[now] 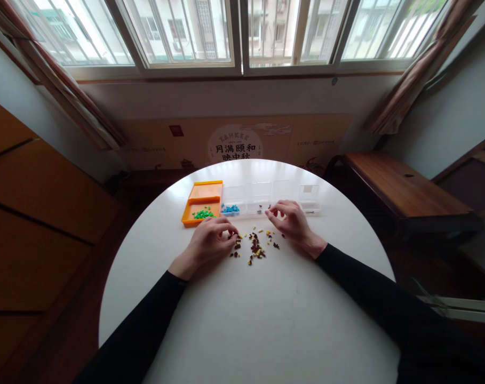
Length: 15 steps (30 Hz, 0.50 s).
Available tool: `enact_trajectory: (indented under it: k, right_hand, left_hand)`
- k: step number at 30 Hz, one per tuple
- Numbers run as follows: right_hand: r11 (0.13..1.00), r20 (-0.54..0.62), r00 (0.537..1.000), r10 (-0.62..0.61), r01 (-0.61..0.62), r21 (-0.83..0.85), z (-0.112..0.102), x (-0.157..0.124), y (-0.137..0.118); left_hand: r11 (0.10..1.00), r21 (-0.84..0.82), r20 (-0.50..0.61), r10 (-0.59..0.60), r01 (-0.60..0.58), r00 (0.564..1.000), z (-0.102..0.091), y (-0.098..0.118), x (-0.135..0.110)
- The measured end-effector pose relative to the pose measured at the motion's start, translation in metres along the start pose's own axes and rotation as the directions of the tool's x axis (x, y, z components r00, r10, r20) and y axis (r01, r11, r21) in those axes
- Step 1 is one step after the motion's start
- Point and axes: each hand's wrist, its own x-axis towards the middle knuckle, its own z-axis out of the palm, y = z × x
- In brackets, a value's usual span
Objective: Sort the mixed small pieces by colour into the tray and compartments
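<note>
A small pile of dark red and yellow beads (pixel 256 246) lies on the round white table (pixel 250 320). My left hand (pixel 210 241) rests at the pile's left edge, fingers curled in a pinch over a bead. My right hand (pixel 289 220) hovers at the pile's right, fingertips pinched near the clear compartment box (pixel 266 196). One box cell holds blue beads (pixel 229 208), another a few dark ones. An orange tray (pixel 202 205) to the left holds green beads (pixel 203 214).
A small clear lidded box (pixel 309 198) sits at the row's right end. A wooden bench (pixel 402 189) stands to the right, wooden cabinets (pixel 34 229) to the left, and a cardboard panel (pixel 234 141) under the window behind the table.
</note>
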Motion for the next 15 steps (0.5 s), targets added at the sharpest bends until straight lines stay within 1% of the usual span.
enact_trajectory:
  k: [6, 8, 10, 15]
  right_hand:
    - [1.000, 0.006, 1.000, 0.001, -0.001, -0.017, -0.001, 0.000, -0.002]
    - [1.000, 0.007, 1.000, -0.012, 0.012, -0.009, -0.001, 0.000, -0.002]
    - [0.999, 0.010, 0.999, -0.048, 0.047, 0.005, -0.002, 0.000, -0.003]
    - [0.980, 0.044, 0.981, -0.190, 0.186, 0.070, -0.002, -0.003, -0.010]
  left_hand:
    - [1.000, 0.014, -0.006, 0.027, -0.027, 1.000, 0.004, -0.004, 0.001]
    - [0.999, 0.013, -0.022, 0.034, -0.033, 0.999, 0.006, -0.004, 0.001]
    - [0.999, -0.004, -0.051, 0.032, -0.032, 0.998, 0.008, -0.004, 0.002]
    - [0.994, -0.105, -0.123, 0.019, -0.032, 0.992, 0.014, 0.002, 0.002]
